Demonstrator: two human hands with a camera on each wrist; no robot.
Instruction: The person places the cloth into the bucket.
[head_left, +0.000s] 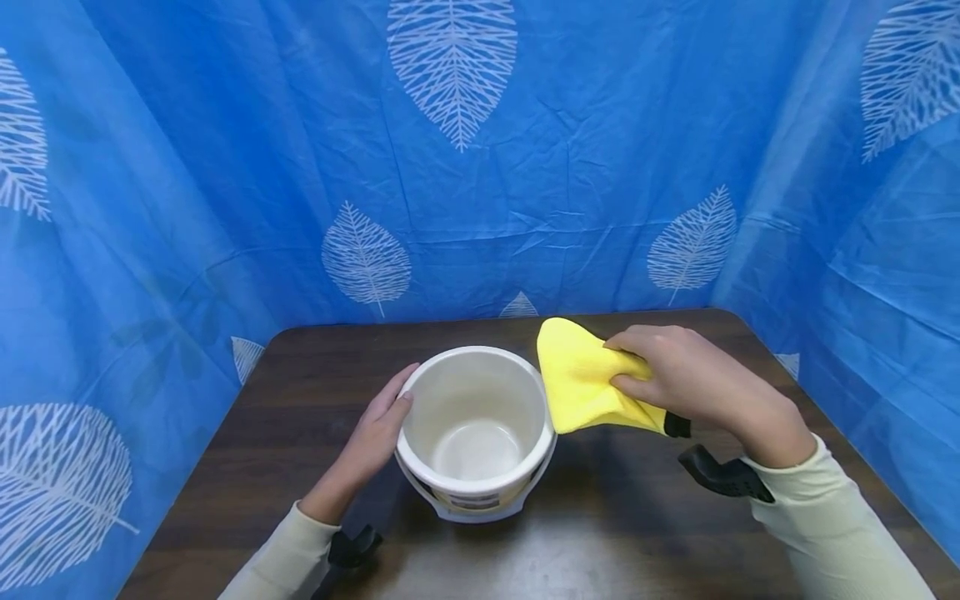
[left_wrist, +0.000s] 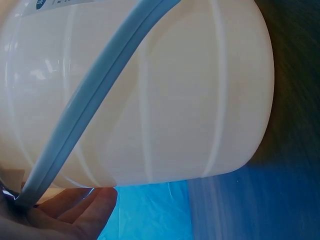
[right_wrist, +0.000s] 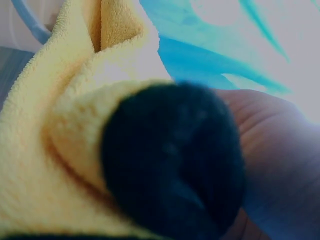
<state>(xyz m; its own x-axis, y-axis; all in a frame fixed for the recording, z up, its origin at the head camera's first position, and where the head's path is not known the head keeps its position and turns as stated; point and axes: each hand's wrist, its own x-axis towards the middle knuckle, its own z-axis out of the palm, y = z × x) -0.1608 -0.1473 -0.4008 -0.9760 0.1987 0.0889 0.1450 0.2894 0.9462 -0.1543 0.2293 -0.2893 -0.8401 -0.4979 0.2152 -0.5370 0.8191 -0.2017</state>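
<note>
A cream plastic bucket (head_left: 476, 429) with a grey handle (left_wrist: 85, 105) lowered against its side stands on the dark wooden table (head_left: 615, 517); it looks empty inside. My left hand (head_left: 372, 433) rests flat against the bucket's left wall with straight fingers, thumb near the rim. My right hand (head_left: 678, 375) grips a bunched yellow cloth (head_left: 581, 379) just right of the bucket's rim, lifted off the table. The right wrist view is filled by the yellow cloth (right_wrist: 60, 130) and a dark blurred patch. The bucket's wall (left_wrist: 175, 90) fills the left wrist view.
A blue curtain with white leaf prints (head_left: 450, 167) encloses the table on the back and both sides. Black wrist mounts (head_left: 723, 475) sit on both forearms. Bare tabletop lies in front of and to the right of the bucket.
</note>
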